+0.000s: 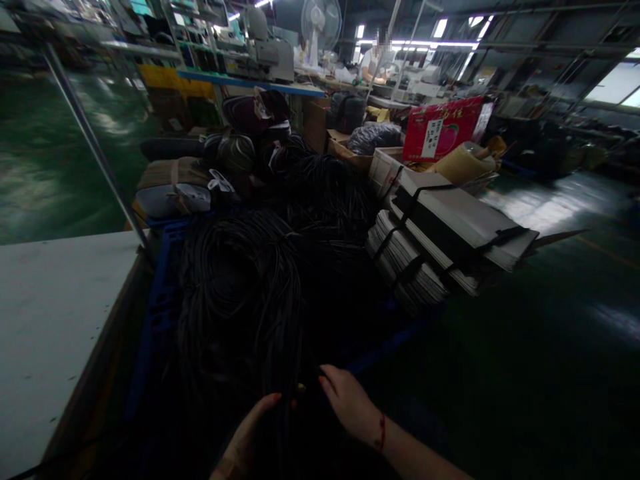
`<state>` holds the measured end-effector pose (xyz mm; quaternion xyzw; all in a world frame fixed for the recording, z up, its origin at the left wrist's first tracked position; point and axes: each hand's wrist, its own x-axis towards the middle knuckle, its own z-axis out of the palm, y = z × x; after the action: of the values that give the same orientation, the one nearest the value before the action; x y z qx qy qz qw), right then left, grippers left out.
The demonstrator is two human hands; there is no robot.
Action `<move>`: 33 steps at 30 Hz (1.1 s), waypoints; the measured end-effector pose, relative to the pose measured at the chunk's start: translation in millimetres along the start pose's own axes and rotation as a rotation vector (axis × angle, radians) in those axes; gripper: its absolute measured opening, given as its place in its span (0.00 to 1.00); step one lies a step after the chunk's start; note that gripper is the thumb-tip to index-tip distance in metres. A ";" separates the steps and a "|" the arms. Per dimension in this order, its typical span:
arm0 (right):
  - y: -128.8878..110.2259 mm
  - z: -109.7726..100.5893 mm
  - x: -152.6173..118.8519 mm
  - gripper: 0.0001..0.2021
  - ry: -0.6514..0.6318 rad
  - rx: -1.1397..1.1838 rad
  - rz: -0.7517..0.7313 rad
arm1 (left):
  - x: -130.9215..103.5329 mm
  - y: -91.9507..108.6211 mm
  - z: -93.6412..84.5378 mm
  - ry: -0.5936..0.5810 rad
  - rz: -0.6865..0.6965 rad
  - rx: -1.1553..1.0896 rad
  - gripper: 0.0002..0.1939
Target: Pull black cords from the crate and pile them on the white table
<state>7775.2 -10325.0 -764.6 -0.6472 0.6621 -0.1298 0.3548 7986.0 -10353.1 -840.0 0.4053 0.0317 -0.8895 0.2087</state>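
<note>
Black cords (240,280) lie in a large looped bundle on a blue pallet (163,287). At the bottom centre, my left hand (253,417) is closed round hanging strands of the bundle, its thumb on top. My right hand (345,397), with a red string at the wrist, is a little to the right, thumb and fingers pressed together at the dark edge of the cords. What lies between those fingers is too dark to make out. More black cords (330,187) are heaped behind the bundle.
Strapped stacks of pale sheets (460,213) sit on the pallet's right side, with a red box (445,130) behind. Wrapped bundles (175,187) lie at the back left. A white tabletop (55,320) and metal pole (90,140) stand left. A person (375,63) sits far back.
</note>
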 end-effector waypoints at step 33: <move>82.6 11.0 144.9 0.10 0.095 -0.277 0.125 | -10.5 8.8 -0.5 0.006 -0.011 -0.126 0.13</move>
<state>7732.0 -10448.7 -868.3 -0.6407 0.7287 -0.0452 0.2377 7996.0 -10357.3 -831.7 0.3938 0.0905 -0.8857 0.2288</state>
